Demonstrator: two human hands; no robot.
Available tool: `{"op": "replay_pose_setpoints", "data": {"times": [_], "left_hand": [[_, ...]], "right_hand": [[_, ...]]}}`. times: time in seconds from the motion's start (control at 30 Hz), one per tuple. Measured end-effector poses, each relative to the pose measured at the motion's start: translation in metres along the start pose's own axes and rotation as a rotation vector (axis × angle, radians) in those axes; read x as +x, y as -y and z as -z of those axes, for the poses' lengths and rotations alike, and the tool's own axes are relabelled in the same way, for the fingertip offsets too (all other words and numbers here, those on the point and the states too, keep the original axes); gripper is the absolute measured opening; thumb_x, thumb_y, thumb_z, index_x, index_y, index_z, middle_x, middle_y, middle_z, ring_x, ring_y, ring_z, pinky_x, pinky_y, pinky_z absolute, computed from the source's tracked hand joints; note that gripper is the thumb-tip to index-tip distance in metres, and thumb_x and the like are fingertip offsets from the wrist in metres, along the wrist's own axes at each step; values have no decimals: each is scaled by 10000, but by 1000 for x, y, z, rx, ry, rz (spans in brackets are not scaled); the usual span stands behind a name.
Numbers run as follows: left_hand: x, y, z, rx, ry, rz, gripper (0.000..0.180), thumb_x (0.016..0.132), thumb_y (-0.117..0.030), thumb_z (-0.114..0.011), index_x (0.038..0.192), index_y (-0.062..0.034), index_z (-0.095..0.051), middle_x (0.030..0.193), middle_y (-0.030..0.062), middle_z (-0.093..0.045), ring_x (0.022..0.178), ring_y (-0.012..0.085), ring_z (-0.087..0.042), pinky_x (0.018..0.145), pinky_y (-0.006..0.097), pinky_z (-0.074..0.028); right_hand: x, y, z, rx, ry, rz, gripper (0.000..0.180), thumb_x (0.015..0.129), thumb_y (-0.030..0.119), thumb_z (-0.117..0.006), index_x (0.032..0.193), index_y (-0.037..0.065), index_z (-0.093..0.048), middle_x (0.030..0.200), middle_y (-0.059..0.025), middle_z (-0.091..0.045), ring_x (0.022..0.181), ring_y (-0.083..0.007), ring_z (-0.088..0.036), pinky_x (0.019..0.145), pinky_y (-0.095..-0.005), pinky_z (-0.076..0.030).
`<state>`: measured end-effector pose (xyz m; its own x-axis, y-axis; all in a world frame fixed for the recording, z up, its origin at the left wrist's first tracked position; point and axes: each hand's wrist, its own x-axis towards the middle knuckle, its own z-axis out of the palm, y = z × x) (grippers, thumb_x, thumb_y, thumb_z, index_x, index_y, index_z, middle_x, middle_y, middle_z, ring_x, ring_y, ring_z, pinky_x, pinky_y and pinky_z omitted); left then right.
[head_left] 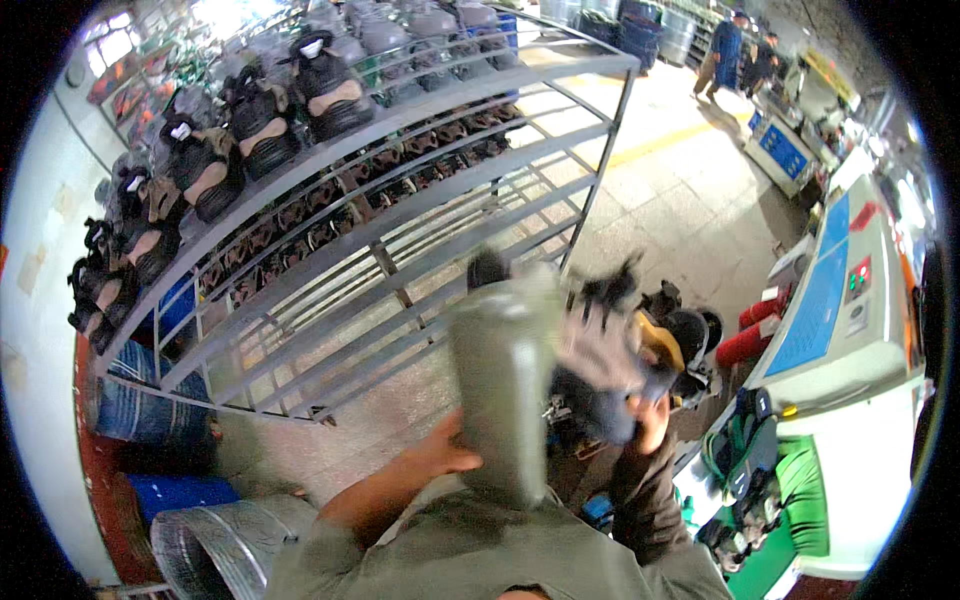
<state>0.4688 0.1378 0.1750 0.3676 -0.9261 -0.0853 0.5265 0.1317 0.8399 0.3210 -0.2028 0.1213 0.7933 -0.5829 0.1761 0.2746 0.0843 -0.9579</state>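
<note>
A long, smooth grey-green object (503,390) stands in front of my chest, smeared by motion, so its kind is hard to make out. Against its lower left side my left hand (437,450) is closed, thumb on the near face and the other fingers mostly hidden. To the right, my right hand (652,422) grips the lower end of a blurred brown-and-black shoe upper (600,345). A dark rounded thing (488,268) shows just beyond the top of the grey-green object. More dark shoe pieces (690,335) lie behind the shoe upper, one with a yellow-brown part.
A slanting metal rack (400,235) carries rows of shoes (330,95) ahead and left. Blue barrels (150,400) and a clear-wrapped roll (225,545) sit at lower left. On the right are a machine with a blue panel (825,290) and a green cushion (803,490). People (725,55) stand far off.
</note>
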Motion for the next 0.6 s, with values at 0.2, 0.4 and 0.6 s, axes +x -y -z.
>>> {"op": "replay_pose_setpoints", "data": {"times": [0.2,0.4,0.6], "left_hand": [[-97,-57,56,-228,-246,-487,991,678,-393,-842,1440,0,-346,1275,191,-568,1143,354,-589,973,507,-477],[-201,4,112,-370,-818,-654,960,728,-569,-743,1426,-26,-369,1214,154,-586,1045,311,-619,895,456,-525],[-285,25,102,-636,-1718,-839,608,863,-501,-628,1300,-92,-518,1176,81,-618,1053,260,-600,895,420,-498]], "right_hand": [[263,118,-209,160,64,468,542,816,-44,-704,1303,-1,-469,1222,-116,-610,1038,-198,-623,913,-342,-527],[508,98,-346,-1198,-359,356,955,632,480,-877,1351,-5,-478,1230,-181,-624,1168,-278,-580,995,-385,-461],[534,52,-293,-1212,-11,635,793,806,332,-772,1428,12,-398,1375,-181,-504,1272,-266,-485,1076,-383,-387]]}}
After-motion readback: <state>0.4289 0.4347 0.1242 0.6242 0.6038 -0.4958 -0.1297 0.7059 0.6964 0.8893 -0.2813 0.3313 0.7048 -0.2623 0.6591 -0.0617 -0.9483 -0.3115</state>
